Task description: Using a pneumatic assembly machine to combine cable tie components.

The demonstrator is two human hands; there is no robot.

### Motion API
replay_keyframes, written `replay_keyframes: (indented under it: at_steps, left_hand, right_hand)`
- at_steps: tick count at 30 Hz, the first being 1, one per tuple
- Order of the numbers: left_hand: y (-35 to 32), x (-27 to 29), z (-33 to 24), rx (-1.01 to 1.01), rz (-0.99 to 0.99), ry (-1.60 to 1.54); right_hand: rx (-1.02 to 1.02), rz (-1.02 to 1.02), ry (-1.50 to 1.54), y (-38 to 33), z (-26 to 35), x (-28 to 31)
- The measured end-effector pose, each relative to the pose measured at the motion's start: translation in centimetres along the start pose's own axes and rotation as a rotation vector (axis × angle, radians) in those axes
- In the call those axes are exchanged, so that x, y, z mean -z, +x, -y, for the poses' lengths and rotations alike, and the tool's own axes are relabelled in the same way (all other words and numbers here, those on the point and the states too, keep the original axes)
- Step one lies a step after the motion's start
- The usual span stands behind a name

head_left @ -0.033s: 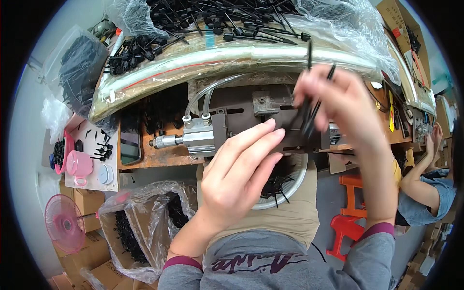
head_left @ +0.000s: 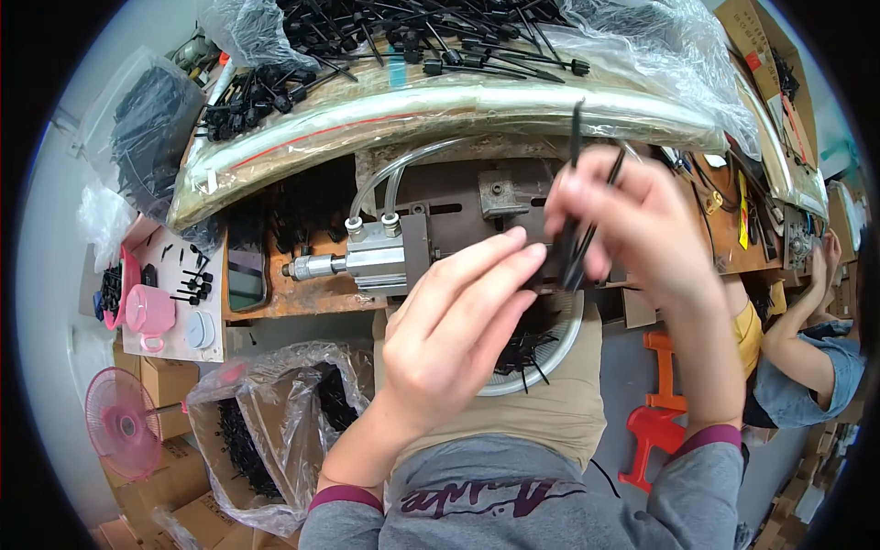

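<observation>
My right hand (head_left: 632, 211), slightly blurred, is closed round a few thin black plastic stakes (head_left: 569, 266) with thicker lower ends. It hovers above the right part of a dark metal fixture (head_left: 449, 190). My left hand (head_left: 440, 335) reaches over the fixture's front edge with fingers stretched and the thumb apart. Its fingertips come close to the thick ends of the stakes; whether they touch is unclear. A silver air cylinder (head_left: 379, 258) with clear hoses is mounted at the fixture's left. On my lap, partly under my left hand, rests a white basket (head_left: 576, 353) holding black pieces.
Many black stakes (head_left: 257, 101) lie heaped on a plastic-covered ledge (head_left: 422, 108) behind. A phone (head_left: 247, 278) and a pink cup (head_left: 150, 310) are on the left. Lined boxes (head_left: 284, 431) and a pink fan (head_left: 124, 422) stand below. Another person's arm (head_left: 797, 335) shows at right, beside red stools (head_left: 653, 440).
My right hand has shifted a little left and down with the black stakes, toward my left fingertips. My left hand has hardly moved.
</observation>
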State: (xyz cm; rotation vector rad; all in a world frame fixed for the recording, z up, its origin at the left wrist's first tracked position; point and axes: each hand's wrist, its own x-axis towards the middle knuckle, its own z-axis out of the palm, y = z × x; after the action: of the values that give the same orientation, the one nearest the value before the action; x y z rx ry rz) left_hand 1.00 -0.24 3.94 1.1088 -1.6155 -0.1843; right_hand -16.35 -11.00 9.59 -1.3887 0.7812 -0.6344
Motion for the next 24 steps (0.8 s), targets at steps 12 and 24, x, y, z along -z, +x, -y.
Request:
replay_keyframes:
  at_steps: [12, 24]
  left_hand:
    - [-2.2, -0.5, 0.9, -0.051, 0.204, -0.029]
    - [-2.9, -0.8, 1.3, -0.006, 0.335, 0.239]
  right_hand:
    - [-0.148, 0.009, 0.293, -3.8, -5.8, -1.4]
    - [-0.085, -0.211, 0.247, -6.2, -6.4, -1.5]
